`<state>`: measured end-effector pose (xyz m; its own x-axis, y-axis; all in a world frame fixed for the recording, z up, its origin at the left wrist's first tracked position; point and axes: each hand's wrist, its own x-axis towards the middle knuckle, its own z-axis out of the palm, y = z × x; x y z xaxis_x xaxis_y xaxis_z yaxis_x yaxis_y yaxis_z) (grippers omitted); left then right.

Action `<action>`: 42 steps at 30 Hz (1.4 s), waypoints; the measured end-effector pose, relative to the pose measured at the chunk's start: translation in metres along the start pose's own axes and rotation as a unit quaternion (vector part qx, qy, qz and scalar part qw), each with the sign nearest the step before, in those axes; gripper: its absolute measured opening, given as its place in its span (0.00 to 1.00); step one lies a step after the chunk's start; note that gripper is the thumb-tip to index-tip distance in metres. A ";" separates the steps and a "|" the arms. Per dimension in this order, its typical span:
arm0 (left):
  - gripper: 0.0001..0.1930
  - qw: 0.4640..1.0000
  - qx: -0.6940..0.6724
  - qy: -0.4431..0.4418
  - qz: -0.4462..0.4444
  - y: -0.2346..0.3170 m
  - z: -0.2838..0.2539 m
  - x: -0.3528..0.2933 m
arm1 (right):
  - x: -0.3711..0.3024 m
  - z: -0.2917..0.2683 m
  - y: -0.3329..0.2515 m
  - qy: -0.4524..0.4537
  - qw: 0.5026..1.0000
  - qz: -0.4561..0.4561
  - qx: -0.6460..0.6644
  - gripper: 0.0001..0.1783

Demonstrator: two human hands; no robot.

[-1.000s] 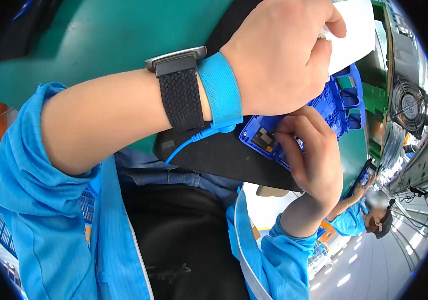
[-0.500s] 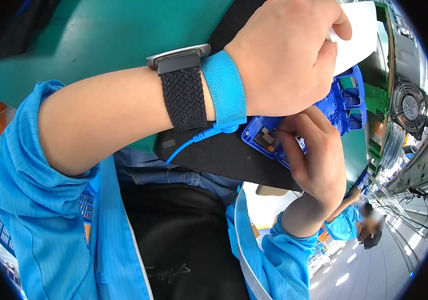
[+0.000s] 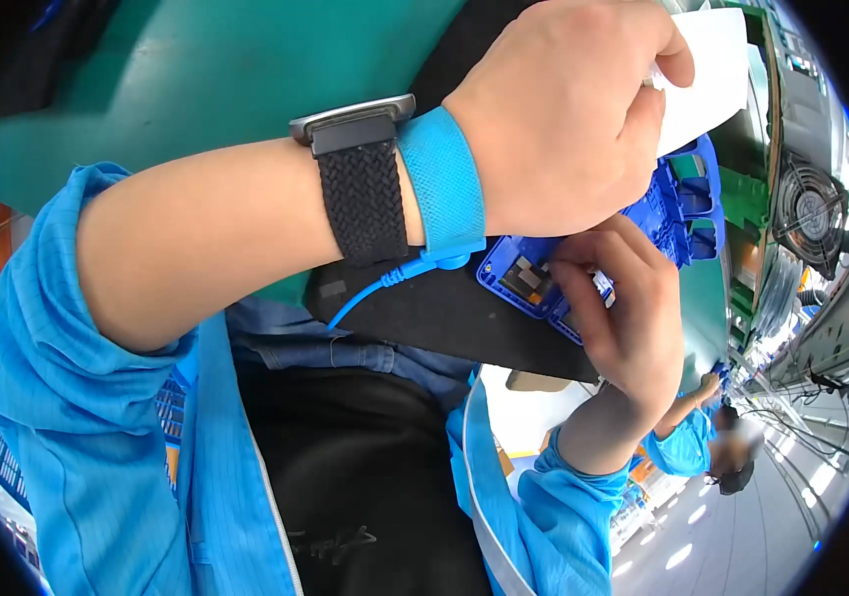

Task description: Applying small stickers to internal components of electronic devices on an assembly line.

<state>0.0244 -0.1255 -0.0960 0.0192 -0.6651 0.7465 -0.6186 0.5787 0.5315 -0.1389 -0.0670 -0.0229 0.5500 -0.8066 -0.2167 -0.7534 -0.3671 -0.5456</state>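
My left hand is closed above a blue plastic housing, its fingers curled beside a white sheet. Whether it pinches the sheet's edge or something small is hidden. A black-banded watch and a blue wrist strap with a coiled cord circle that wrist. Just below, my right hand bends over the housing, thumb and fingers drawn together at its edge; their tips are partly covered. A dark, brownish flat part lies inside the housing.
The housing rests on a black mat over a green table. More blue molded parts stand to the right, beside green trays and a round fan. Another person in a blue sleeve works at lower right.
Both hands keep nearly the same pose, with only a slight shift. The housing's visible corner sits marginally farther left and lower.
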 end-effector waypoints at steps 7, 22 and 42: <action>0.08 0.998 0.051 -0.031 0.002 0.000 -0.004 0.002 | 0.002 0.002 -0.002 0.001 0.999 -0.010 -0.050 0.07; 0.08 0.998 0.061 -0.031 -0.006 0.009 -0.019 0.003 | 0.012 0.023 -0.009 0.093 0.992 -0.043 -0.078 0.08; 0.08 0.997 0.073 -0.027 -0.003 0.008 -0.026 0.004 | 0.024 0.009 -0.011 0.015 0.995 -0.061 -0.083 0.09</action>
<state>0.0399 -0.1113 -0.0789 -0.0155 -0.6949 0.7190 -0.7264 0.5020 0.4694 -0.1140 -0.0780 -0.0294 0.6314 -0.7641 -0.1325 -0.7329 -0.5321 -0.4240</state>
